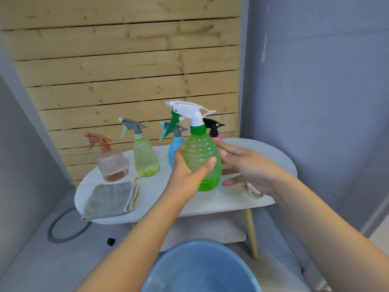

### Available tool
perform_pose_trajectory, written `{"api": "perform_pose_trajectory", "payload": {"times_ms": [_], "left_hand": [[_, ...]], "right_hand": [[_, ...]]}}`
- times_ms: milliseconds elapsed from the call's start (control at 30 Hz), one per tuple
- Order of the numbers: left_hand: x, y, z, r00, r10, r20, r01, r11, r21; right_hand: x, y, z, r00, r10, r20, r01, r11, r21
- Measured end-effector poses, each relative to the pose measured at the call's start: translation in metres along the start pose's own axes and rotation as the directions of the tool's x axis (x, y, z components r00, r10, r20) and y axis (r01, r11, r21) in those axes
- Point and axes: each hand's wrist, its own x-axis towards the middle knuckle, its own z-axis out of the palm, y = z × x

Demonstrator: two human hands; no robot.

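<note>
My left hand grips a green ribbed spray bottle with a white head and green trigger, held upright above the white oval table. The thumb wraps across the bottle's front. My right hand hovers just right of the bottle with fingers spread and straight; whether the fingertips touch it I cannot tell. Behind stand a brown spray bottle, a yellow-green one, a blue one and a pink one with a black head, the last two partly hidden.
A folded grey cloth lies on the table's front left. A ring sits under my right wrist. A blue basin stands on the floor in front. A grey hoop lies on the floor at left. Wooden slats back the table.
</note>
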Motion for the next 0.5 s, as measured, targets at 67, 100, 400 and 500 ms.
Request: {"api": "perform_pose_trajectory", "payload": {"times_ms": [67,100,400,500], "left_hand": [[0.023,0.008,0.015,0.996,-0.059,0.062,0.06,0.998,-0.007],[0.033,0.01,0.022,0.992,-0.089,0.09,0.09,0.996,-0.003],[0.134,-0.003,0.099,0.917,-0.228,0.327,0.161,0.962,0.218],[0.164,-0.012,0.117,0.903,-0.235,0.361,0.068,0.906,0.418]], "right_hand": [[0.007,-0.009,-0.019,0.999,-0.014,-0.033,0.014,1.0,0.006],[0.011,-0.011,-0.028,0.999,-0.009,-0.053,0.01,1.0,0.01],[0.071,0.024,-0.118,0.96,0.088,-0.265,-0.088,0.996,0.011],[0.099,0.051,-0.14,0.94,0.133,-0.313,-0.133,0.991,0.023]]}}
